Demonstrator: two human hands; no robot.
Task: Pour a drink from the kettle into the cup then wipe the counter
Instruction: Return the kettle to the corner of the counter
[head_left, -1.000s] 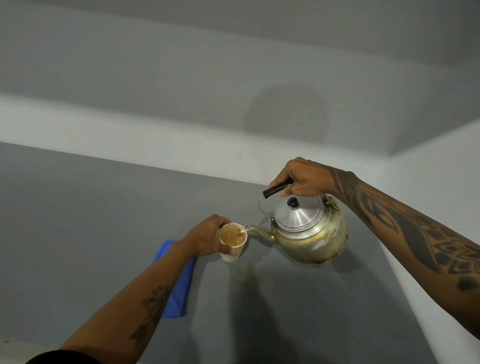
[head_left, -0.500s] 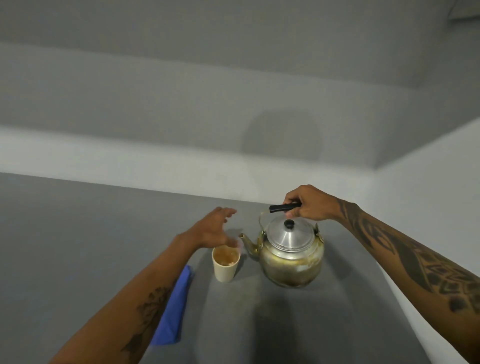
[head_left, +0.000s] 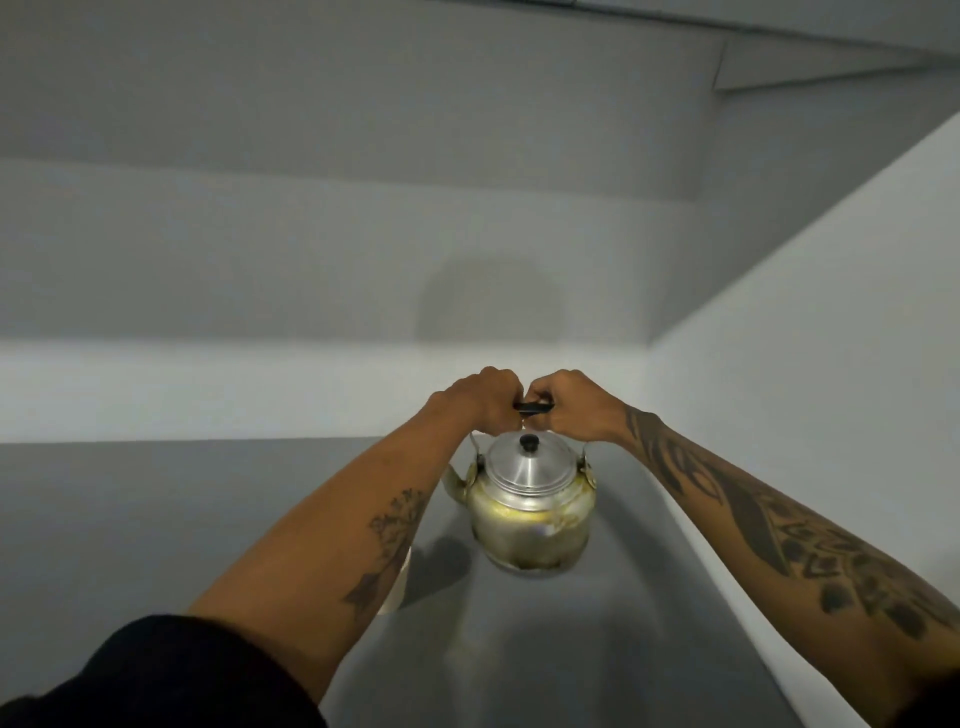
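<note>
A stained metal kettle (head_left: 530, 514) with a silver lid and black knob hangs upright above the grey counter (head_left: 571, 649), its spout pointing left. My left hand (head_left: 480, 397) and my right hand (head_left: 571, 402) both grip its black handle from either side. The pale cup (head_left: 397, 584) stands on the counter below and left of the kettle; only a sliver of it shows behind my left forearm. The blue cloth is hidden.
A white wall (head_left: 805, 389) runs along the counter's right edge, and a pale backsplash (head_left: 208, 395) borders its far side. A faint yellowish stain marks the counter under the kettle.
My left hand left the cup and took hold of the kettle's handle beside my right hand. The kettle came upright and shifted toward the middle of the view. The camera tilted upward.
</note>
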